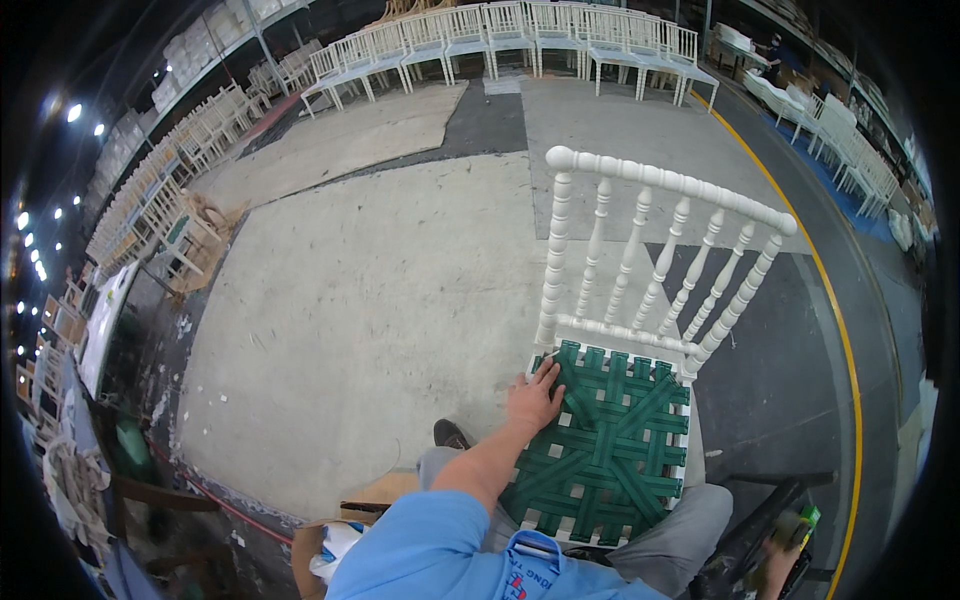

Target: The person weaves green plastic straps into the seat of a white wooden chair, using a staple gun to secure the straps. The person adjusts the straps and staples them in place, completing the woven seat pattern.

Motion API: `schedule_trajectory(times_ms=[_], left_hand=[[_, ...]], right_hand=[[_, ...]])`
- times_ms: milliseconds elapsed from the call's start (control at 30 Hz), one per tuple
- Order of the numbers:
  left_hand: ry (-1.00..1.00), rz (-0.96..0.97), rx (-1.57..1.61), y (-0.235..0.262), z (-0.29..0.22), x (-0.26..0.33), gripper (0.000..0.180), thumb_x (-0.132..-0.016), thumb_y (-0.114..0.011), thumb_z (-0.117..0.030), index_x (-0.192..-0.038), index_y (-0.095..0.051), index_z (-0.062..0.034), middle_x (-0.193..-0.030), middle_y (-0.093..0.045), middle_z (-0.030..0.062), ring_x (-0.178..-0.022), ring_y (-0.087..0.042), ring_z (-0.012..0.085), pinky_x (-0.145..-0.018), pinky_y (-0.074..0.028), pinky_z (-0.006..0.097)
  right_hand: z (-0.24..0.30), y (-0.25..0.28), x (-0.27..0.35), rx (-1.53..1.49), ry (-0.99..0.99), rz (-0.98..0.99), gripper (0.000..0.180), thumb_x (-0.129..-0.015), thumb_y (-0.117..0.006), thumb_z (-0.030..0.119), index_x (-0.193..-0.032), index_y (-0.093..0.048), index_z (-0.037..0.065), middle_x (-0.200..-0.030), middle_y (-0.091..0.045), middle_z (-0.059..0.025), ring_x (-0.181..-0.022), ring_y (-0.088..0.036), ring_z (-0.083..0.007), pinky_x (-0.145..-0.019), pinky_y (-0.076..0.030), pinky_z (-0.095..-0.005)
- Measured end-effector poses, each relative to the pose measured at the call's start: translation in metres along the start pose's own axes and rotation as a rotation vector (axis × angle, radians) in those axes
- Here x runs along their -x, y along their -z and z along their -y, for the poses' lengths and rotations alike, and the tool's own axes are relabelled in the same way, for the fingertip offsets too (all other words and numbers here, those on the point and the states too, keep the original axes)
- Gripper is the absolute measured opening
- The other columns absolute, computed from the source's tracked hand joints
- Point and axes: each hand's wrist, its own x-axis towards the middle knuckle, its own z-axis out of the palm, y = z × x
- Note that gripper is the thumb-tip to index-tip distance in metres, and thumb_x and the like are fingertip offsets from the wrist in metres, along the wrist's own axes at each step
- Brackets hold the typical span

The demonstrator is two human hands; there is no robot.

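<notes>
A white chair [672, 185] with a turned-spindle back stands in front of me, its seat frame between my legs. Green webbing [603, 440] is woven across the seat, with crossing diagonal bands. My left hand [535, 395] lies on the seat's far left corner, fingers stretched over the webbing's edge near the back post. A small pale sliver shows by the fingertips; I cannot make out what it is. Low at the right, away from the chair, my right hand [776, 566] is closed at a dark object with a bright green part [808, 520], partly hidden and blurred.
Rows of white chairs [500, 40] line the far side, with more chairs [175, 235] at the left. An open cardboard box [308, 550] sits by my left side. A yellow floor line [838, 320] runs along the right. Another person [772, 58] is far off at right.
</notes>
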Motion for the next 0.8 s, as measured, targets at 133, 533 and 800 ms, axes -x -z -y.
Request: schedule_trajectory(times_ms=[133,533,800], left_hand=[[0.029,0.017,-0.021,0.0,0.015,0.004,0.055,-0.099,-0.051,-0.048,-0.151,-0.048,-0.0304,-0.162,-0.037,-0.0123,-0.123,-0.053,0.0371,-0.101,-0.046,0.051],[-0.038,-0.098,0.037,-0.007,0.021,-0.001,0.054,-0.096,-0.057,-0.046,-0.146,-0.055,-0.0264,-0.158,-0.044,-0.0102,-0.116,-0.058,0.0434,-0.092,-0.052,0.055],[-0.047,-0.087,0.093,-0.016,0.019,-0.007,0.052,-0.095,-0.059,-0.043,-0.145,-0.055,-0.0264,-0.157,-0.046,-0.0097,-0.116,-0.058,0.0454,-0.089,-0.054,0.054]], right_hand=[[0.114,-0.101,-0.048,-0.283,-0.113,0.298,0.047,-0.088,-0.078,0.014,-0.13,-0.059,0.002,-0.116,-0.066,-0.0051,-0.108,-0.061,-0.0192,-0.097,-0.047,-0.0345],[0.235,-0.405,-0.059,-0.255,-0.063,0.965,0.044,-0.086,-0.084,0.019,-0.121,-0.064,-0.001,-0.105,-0.071,-0.0055,-0.089,-0.064,-0.0151,-0.079,-0.052,-0.0334],[0.221,-0.449,-0.057,-0.119,-0.219,0.977,0.036,-0.09,-0.08,0.02,-0.115,-0.065,-0.001,-0.086,-0.067,-0.0056,-0.057,-0.06,-0.0129,-0.046,-0.048,-0.0291]])
